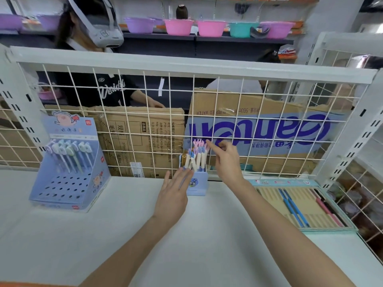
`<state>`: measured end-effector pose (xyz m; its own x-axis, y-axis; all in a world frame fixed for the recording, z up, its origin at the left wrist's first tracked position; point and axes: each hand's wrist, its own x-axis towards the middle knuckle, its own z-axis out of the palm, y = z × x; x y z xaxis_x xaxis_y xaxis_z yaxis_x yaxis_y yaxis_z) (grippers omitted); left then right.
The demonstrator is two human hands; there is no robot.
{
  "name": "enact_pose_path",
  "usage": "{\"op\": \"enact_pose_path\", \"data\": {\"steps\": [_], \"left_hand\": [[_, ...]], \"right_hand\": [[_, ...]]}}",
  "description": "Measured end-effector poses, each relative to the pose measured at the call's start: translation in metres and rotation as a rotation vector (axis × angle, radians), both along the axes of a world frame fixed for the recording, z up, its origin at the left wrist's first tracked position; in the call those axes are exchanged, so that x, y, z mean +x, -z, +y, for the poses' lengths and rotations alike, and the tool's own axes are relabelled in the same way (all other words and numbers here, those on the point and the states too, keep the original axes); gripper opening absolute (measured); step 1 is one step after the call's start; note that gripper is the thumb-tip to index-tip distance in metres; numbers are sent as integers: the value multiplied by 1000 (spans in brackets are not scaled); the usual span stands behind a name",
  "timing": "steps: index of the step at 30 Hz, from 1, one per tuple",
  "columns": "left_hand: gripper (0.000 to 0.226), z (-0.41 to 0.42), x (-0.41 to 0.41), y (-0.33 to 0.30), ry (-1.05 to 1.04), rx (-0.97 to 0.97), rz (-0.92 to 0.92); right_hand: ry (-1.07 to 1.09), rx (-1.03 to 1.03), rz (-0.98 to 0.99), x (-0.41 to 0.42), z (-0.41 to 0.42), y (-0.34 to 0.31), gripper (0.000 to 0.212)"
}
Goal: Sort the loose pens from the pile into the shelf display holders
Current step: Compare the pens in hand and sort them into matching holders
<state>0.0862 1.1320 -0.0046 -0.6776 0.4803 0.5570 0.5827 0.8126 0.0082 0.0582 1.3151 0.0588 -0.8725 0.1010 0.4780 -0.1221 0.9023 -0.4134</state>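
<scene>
Pens stand bunched in small blue holder, mid-shelf against the wire grid. Step in hand looks like settling the bunch: best to brace the holder low and nudge tops upright, one side at a time, so it doesn't tip. Left hand flat, fingers straight, tips touching the holder's left side. Right hand raised beside pen tops, index finger extended toward them, other fingers loosely curled, gripping nothing visible. Both forearms reach forward over the white shelf.

L hand flat, fingers straight; R hand raised, index finger out, rest loosely curled.
</scene>
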Motion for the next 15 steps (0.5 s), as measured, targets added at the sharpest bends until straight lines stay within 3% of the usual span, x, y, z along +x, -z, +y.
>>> {"op": "enact_pose_path", "data": {"steps": [4,7,10,15], "left_hand": [[89,1,8,-3,-23,-12,-105],[69,-10,17,-8,3,160,-187],[57,-33,27,-20,-93,312,-173],[47,-78,51,-27,-318,410,-152]], "right_hand": [[24,60,-84,9,-1,-3,69],[3,-42,-102,23,-8,-3,76],[-63,-116,-47,43,-20,-2,64],[-338,-27,48,73,-72,5,44]]}}
